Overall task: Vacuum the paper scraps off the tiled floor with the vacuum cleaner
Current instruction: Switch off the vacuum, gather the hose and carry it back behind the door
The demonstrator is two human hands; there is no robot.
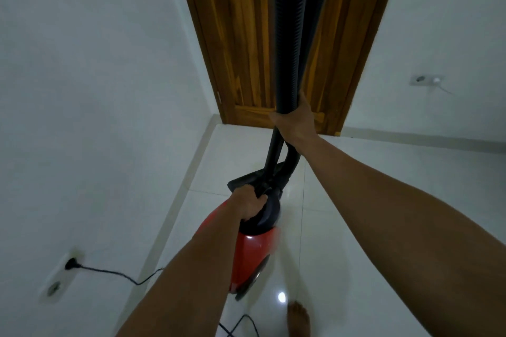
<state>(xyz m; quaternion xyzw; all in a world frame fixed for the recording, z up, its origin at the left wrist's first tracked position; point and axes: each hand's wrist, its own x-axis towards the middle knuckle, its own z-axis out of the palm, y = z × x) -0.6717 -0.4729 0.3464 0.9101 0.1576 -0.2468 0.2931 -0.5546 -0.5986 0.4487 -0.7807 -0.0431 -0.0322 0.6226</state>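
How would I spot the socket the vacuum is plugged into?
Start at the wooden door and follow the white left wall towards the camera. Low on it sits a white socket plate. Its upper outlet holds a black plug with a trailing cord; the outlet below is empty.

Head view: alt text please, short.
Left hand grips the handle of a red vacuum; right hand holds its black hose and tube upright before a wooden door. Its cord is plugged into a wall socket. White tiled floor; no scraps visible.
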